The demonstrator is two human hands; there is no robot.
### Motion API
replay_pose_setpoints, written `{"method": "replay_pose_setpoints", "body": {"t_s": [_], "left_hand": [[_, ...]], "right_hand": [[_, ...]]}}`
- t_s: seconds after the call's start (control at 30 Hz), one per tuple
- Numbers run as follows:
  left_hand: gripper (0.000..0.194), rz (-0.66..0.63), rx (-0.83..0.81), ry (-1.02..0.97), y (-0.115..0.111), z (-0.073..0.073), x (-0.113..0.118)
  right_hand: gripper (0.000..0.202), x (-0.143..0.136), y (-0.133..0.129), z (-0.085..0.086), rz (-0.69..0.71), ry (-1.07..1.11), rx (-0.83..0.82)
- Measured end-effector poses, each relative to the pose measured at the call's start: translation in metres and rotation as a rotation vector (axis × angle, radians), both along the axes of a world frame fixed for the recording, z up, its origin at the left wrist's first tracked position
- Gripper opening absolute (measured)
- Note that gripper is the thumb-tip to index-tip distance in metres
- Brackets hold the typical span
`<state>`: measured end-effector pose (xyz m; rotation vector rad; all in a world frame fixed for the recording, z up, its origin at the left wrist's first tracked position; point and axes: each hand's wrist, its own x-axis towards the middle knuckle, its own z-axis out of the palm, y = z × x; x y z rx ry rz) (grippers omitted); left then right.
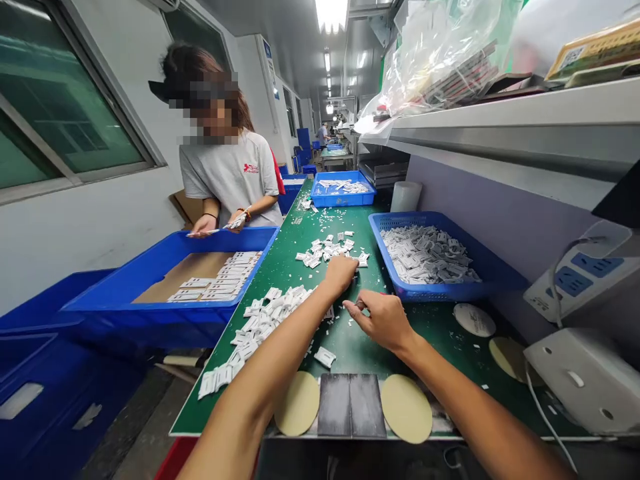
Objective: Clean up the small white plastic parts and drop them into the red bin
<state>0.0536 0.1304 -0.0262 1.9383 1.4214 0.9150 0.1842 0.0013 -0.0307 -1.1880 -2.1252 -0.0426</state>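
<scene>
Left hand curled at the edge of the far pile of white pieces, grip hidden by its own fingers; right hand beside it, thumb and forefinger drawn together – whether on anything, cannot tell. Looser heap along the left of the green bench, single piece nearer, more pieces in the blue basket to the right; they look light, stiff, probably slick – best pinched by opposite edges, thin parts perhaps snapping if bent.
</scene>
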Motion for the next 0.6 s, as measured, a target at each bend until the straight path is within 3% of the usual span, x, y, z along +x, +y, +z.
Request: {"method": "replay_pose_setpoints", "body": {"t_s": [0.13,0.23,0.3,0.4,0.6], "left_hand": [[0.015,0.124,-0.035,-0.286,0.000,0.010,-0.015],[0.028,0.220,-0.102,-0.557,-0.012,0.023,-0.035],[0.034,0.252,-0.169,-0.733,-0.027,0.030,-0.050],[0.035,0.232,-0.266,-0.930,-0.058,0.036,-0.067],[0.034,0.117,-0.419,-1.102,-0.103,0.028,-0.071]], "right_hand": [[0.033,-0.011,-0.015,0.001,0.396,-0.154,-0.114],[0.028,-0.021,-0.026,0.000,0.528,-0.300,-0.176],[0.021,-0.026,-0.030,-0.003,0.496,-0.388,-0.188],[0.014,-0.030,-0.029,-0.008,0.338,-0.416,-0.176],[0.025,-0.022,-0.018,-0.007,0.086,-0.112,-0.193]]}}
